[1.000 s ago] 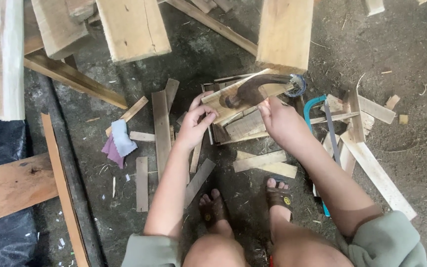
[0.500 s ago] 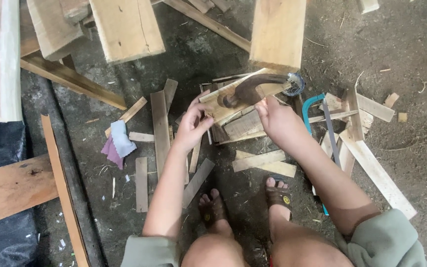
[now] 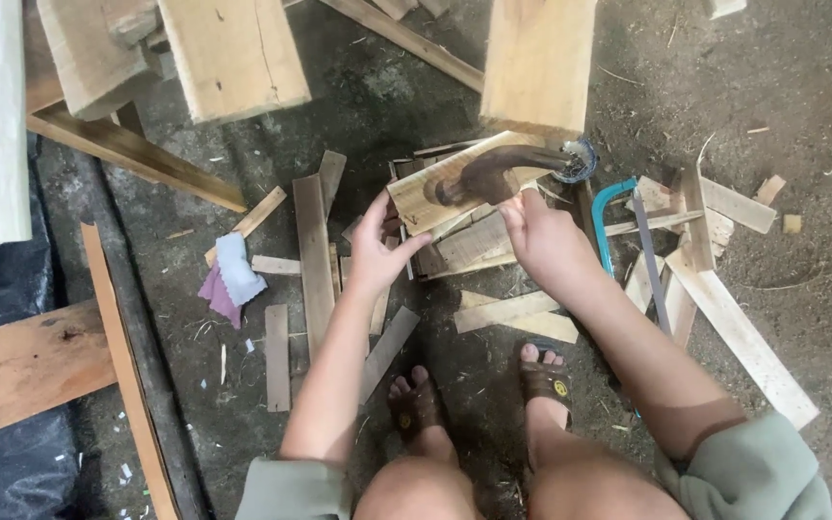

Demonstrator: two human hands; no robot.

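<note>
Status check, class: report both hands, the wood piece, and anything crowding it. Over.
Left hand at end of wooden block, fingers spread. Right hand at its lower edge. Hacksaw close right, loose slats around.

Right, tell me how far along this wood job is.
Done: short cut strips lie scattered on the floor, with a hacksaw set down beside them. In hand: both the left hand and right hand hold a small board above the pile. Left: long planks lie uncut.
</note>
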